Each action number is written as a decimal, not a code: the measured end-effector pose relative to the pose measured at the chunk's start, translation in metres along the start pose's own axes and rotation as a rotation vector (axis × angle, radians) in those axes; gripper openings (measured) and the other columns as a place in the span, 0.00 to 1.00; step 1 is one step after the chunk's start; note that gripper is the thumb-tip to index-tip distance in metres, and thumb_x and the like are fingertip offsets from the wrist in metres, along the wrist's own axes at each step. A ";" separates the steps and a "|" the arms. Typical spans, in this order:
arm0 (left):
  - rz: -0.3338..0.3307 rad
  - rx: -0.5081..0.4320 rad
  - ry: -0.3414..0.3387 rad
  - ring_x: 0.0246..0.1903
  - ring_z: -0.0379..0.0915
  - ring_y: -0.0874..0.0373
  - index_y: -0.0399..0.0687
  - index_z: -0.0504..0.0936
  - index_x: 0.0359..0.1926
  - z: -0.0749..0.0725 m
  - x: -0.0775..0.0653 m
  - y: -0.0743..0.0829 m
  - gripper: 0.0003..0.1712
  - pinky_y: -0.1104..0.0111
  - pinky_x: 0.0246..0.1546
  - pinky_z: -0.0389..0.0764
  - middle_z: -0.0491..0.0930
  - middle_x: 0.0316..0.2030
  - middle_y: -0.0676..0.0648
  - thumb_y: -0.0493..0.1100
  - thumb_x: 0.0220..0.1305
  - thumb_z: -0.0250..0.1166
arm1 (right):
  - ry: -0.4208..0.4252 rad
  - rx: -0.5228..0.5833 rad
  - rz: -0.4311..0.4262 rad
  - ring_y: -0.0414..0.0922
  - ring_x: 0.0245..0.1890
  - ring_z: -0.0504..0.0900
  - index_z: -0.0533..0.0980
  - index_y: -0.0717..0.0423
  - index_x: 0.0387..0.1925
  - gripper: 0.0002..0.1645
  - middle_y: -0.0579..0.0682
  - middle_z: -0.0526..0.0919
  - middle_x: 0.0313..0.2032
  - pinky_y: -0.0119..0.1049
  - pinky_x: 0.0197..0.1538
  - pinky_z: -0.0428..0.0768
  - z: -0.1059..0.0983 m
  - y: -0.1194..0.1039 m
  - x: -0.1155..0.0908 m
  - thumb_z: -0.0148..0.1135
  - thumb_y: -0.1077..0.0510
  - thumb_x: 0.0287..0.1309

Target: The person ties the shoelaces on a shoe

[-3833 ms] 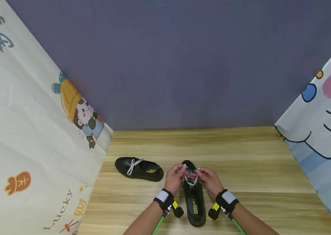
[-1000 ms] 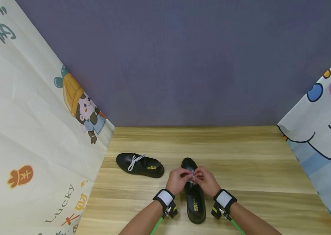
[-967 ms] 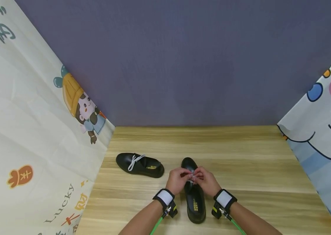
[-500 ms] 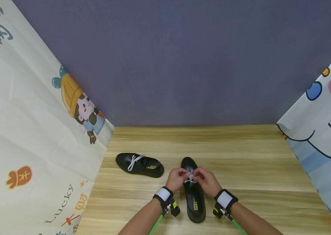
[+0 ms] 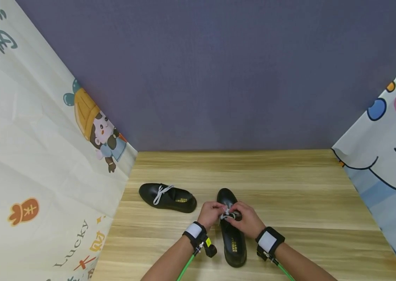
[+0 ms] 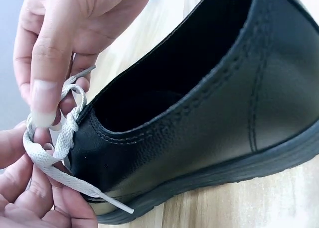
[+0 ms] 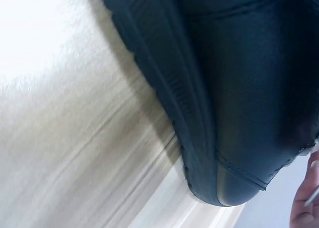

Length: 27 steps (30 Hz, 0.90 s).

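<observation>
A black shoe (image 5: 233, 248) stands toe-forward on the wooden surface, between my hands. Its pale grey lace (image 6: 62, 143) is knotted over the front of the opening, with a loop and two plastic-tipped ends showing in the left wrist view. My left hand (image 5: 210, 214) pinches the lace from the left side; in the left wrist view its fingers (image 6: 35, 193) lie under the loop. My right hand (image 5: 249, 221) reaches across from the right, its thumb and a finger on the loop. In the right wrist view the shoe's side (image 7: 244, 88) fills much of the picture.
Left of my hands lies a second black shoe (image 5: 167, 198), its grey lace (image 5: 160, 193) tied in a bow, toe pointing left. A dark blue-grey panel (image 5: 233, 78) rises behind the wooden surface (image 5: 289, 187). Printed sheets hang at both sides.
Earlier my hands held the lace ends apart, then brought their fingertips together over the shoe. They have separated slightly, and my right thumb now reaches lower across the lace. The second shoe stays put.
</observation>
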State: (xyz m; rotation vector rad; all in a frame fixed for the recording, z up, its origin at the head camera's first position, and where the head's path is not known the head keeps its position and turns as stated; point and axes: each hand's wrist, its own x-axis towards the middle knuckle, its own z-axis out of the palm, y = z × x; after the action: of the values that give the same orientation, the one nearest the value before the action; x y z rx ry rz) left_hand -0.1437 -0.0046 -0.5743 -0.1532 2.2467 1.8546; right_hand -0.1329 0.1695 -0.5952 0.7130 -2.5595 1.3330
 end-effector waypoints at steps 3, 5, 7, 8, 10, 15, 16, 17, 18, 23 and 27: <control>0.000 0.000 -0.004 0.30 0.71 0.61 0.29 0.87 0.33 0.000 -0.001 0.001 0.08 0.70 0.31 0.71 0.83 0.29 0.47 0.35 0.61 0.69 | 0.012 -0.042 0.007 0.38 0.37 0.79 0.78 0.51 0.33 0.18 0.39 0.79 0.35 0.38 0.41 0.80 0.001 -0.003 0.001 0.82 0.58 0.44; -0.010 -0.011 -0.017 0.30 0.72 0.61 0.29 0.87 0.33 -0.001 -0.001 0.001 0.08 0.70 0.30 0.71 0.83 0.30 0.47 0.34 0.61 0.68 | 0.039 -0.065 0.006 0.38 0.35 0.79 0.77 0.50 0.31 0.18 0.40 0.79 0.33 0.37 0.39 0.79 0.002 -0.004 0.002 0.82 0.59 0.43; -0.020 -0.015 -0.024 0.30 0.72 0.61 0.29 0.87 0.34 -0.001 -0.002 0.002 0.07 0.71 0.29 0.72 0.84 0.30 0.47 0.34 0.61 0.68 | 0.071 -0.080 -0.013 0.38 0.34 0.79 0.77 0.51 0.29 0.18 0.41 0.79 0.32 0.37 0.38 0.79 0.004 -0.004 0.002 0.81 0.62 0.43; -0.026 -0.019 -0.024 0.30 0.73 0.61 0.30 0.87 0.34 -0.001 -0.003 0.002 0.08 0.71 0.29 0.72 0.84 0.30 0.47 0.34 0.61 0.68 | 0.080 -0.084 -0.021 0.38 0.33 0.79 0.77 0.52 0.29 0.17 0.41 0.79 0.31 0.37 0.37 0.79 0.004 -0.004 0.002 0.81 0.63 0.43; -0.037 -0.023 -0.016 0.30 0.73 0.61 0.30 0.87 0.34 -0.001 -0.003 0.002 0.08 0.72 0.29 0.72 0.84 0.30 0.48 0.35 0.61 0.68 | 0.084 -0.090 -0.028 0.39 0.33 0.79 0.77 0.51 0.28 0.17 0.42 0.79 0.31 0.37 0.37 0.79 0.005 -0.004 0.001 0.80 0.65 0.44; -0.027 -0.020 0.028 0.29 0.73 0.63 0.30 0.87 0.32 0.000 -0.002 -0.002 0.08 0.72 0.30 0.71 0.85 0.29 0.47 0.35 0.60 0.71 | 0.056 -0.082 -0.041 0.39 0.34 0.79 0.78 0.52 0.29 0.13 0.41 0.79 0.32 0.36 0.38 0.79 0.005 -0.001 -0.001 0.76 0.67 0.49; -0.021 -0.021 0.035 0.29 0.73 0.63 0.30 0.88 0.32 0.001 -0.002 -0.003 0.07 0.72 0.30 0.72 0.85 0.29 0.46 0.34 0.59 0.71 | 0.053 -0.086 -0.050 0.39 0.34 0.79 0.79 0.52 0.28 0.12 0.41 0.79 0.32 0.36 0.38 0.79 0.005 0.000 -0.001 0.75 0.68 0.49; -0.016 -0.024 0.039 0.29 0.74 0.63 0.30 0.88 0.32 0.001 -0.002 -0.004 0.07 0.73 0.30 0.72 0.86 0.29 0.45 0.34 0.59 0.71 | 0.053 -0.084 -0.059 0.39 0.35 0.79 0.79 0.52 0.28 0.13 0.42 0.79 0.33 0.36 0.38 0.79 0.004 0.001 -0.001 0.75 0.68 0.49; -0.011 -0.026 0.043 0.29 0.74 0.63 0.30 0.88 0.32 0.002 -0.002 -0.004 0.07 0.73 0.30 0.72 0.86 0.29 0.45 0.34 0.58 0.72 | 0.054 -0.082 -0.072 0.40 0.36 0.79 0.79 0.52 0.28 0.13 0.43 0.79 0.34 0.37 0.39 0.79 0.004 0.001 -0.001 0.75 0.69 0.49; 0.001 0.003 0.071 0.31 0.75 0.63 0.34 0.89 0.33 0.002 -0.003 -0.004 0.05 0.71 0.31 0.74 0.87 0.30 0.45 0.35 0.57 0.73 | 0.060 -0.105 -0.125 0.48 0.45 0.76 0.76 0.50 0.25 0.16 0.50 0.79 0.41 0.44 0.47 0.77 0.002 0.004 0.000 0.75 0.70 0.42; -0.002 0.055 0.101 0.31 0.77 0.64 0.39 0.90 0.33 0.001 -0.004 -0.004 0.04 0.70 0.32 0.75 0.87 0.31 0.49 0.36 0.56 0.74 | 0.081 -0.123 -0.138 0.53 0.49 0.73 0.74 0.48 0.23 0.17 0.54 0.78 0.44 0.45 0.51 0.72 0.000 0.006 0.000 0.74 0.68 0.36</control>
State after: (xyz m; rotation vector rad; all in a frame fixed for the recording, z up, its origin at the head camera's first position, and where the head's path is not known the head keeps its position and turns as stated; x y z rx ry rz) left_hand -0.1388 -0.0043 -0.5775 -0.2457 2.3605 1.8210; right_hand -0.1356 0.1719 -0.5994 0.7797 -2.4544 1.1281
